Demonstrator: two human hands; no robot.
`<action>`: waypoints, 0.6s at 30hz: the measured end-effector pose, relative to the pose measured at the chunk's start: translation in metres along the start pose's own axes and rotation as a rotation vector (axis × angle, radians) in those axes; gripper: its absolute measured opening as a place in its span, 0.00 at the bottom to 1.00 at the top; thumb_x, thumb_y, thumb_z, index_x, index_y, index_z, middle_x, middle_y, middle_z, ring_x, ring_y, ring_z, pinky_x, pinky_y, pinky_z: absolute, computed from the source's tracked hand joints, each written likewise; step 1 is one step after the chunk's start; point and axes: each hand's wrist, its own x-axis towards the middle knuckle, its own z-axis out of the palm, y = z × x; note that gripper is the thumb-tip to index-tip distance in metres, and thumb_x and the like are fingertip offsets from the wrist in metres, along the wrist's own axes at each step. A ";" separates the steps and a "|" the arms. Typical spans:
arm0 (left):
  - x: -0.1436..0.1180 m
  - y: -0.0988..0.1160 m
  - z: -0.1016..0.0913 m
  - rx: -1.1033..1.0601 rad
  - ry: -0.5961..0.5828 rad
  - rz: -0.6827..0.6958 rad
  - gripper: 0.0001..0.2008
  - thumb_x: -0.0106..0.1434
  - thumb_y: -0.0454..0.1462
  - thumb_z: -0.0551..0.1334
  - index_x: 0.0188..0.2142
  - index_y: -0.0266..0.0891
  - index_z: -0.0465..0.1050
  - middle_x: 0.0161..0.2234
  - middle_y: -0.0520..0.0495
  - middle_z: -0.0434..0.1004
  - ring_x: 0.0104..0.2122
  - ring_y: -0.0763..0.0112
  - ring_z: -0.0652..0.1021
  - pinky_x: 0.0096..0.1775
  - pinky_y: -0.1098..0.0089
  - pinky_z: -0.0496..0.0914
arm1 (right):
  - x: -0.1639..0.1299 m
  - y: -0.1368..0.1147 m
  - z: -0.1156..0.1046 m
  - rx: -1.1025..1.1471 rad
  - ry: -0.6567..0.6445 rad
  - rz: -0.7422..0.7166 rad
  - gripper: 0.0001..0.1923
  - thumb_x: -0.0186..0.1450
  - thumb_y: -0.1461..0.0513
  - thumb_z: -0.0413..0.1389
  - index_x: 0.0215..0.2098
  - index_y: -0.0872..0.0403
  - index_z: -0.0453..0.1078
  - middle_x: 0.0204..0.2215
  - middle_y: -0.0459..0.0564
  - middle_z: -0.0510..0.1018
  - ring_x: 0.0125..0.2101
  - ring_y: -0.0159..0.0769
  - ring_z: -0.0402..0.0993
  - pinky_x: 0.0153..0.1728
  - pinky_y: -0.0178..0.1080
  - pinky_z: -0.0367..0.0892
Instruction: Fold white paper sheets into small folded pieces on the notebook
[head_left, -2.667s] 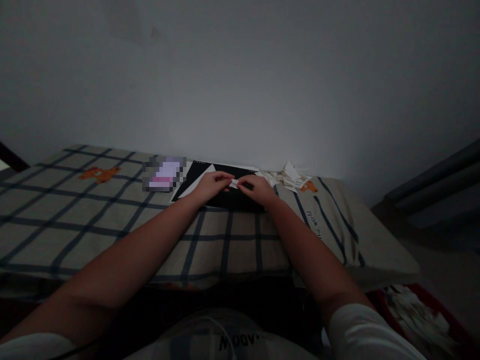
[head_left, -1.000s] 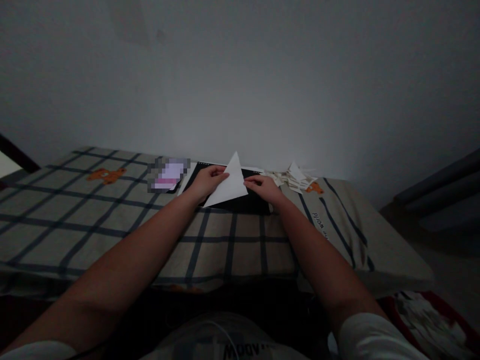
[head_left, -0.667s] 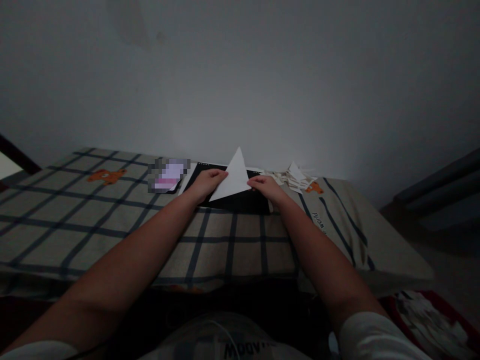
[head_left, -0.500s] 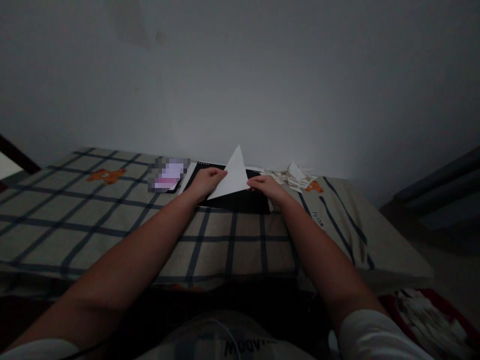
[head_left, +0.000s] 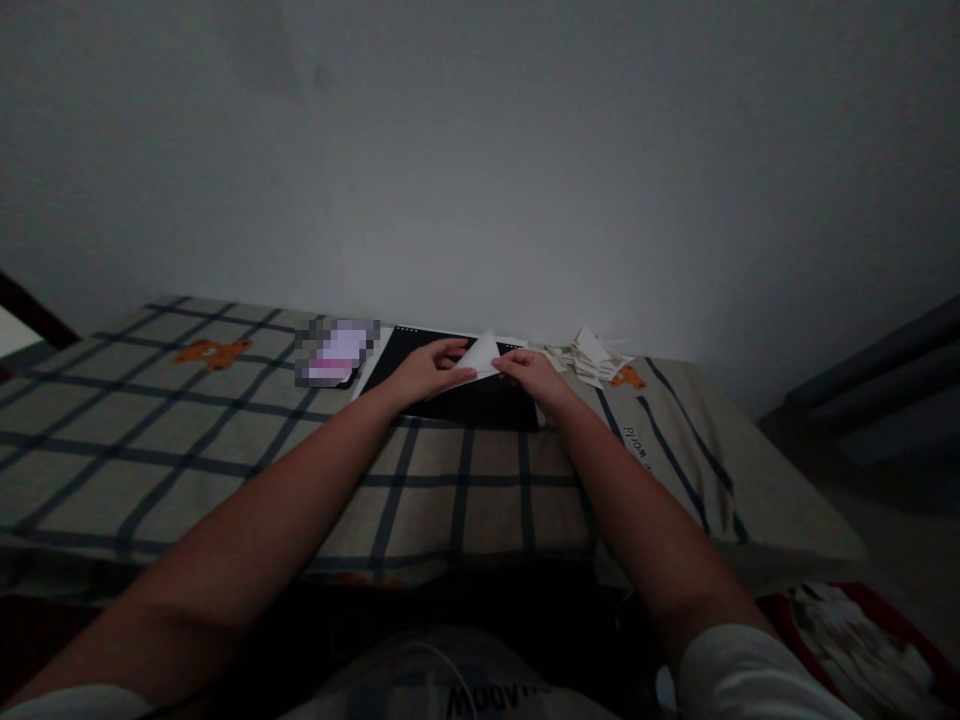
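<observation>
A folded sheet of white paper (head_left: 481, 354) is held just above a black board (head_left: 480, 404), its pointed top facing the wall. My left hand (head_left: 429, 371) has the paper's left side between thumb and fingers, the thumb along its lower edge. At the right corner, my right hand (head_left: 529, 373) pinches the paper with thumb and fingertips. Part of the sheet is hidden behind my left fingers.
The board lies on a checked tablecloth (head_left: 255, 430). To its left is a phone (head_left: 341, 350), blurred by pixelation. A heap of folded white paper pieces (head_left: 592, 352) sits right of the board. A pale wall (head_left: 480, 180) rises behind the table.
The paper's top point has come down toward me, and the visible triangle is now much smaller. My left hand has shifted slightly right, its thumb now along the lower edge.
</observation>
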 end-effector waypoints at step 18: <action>0.008 -0.012 -0.009 -0.318 0.372 -0.249 0.15 0.56 0.45 0.64 0.33 0.34 0.76 0.33 0.42 0.80 0.32 0.63 0.78 0.35 0.68 0.69 | 0.007 0.009 -0.015 -0.265 -0.124 -0.109 0.14 0.55 0.54 0.59 0.19 0.54 0.65 0.22 0.43 0.67 0.25 0.30 0.61 0.30 0.36 0.55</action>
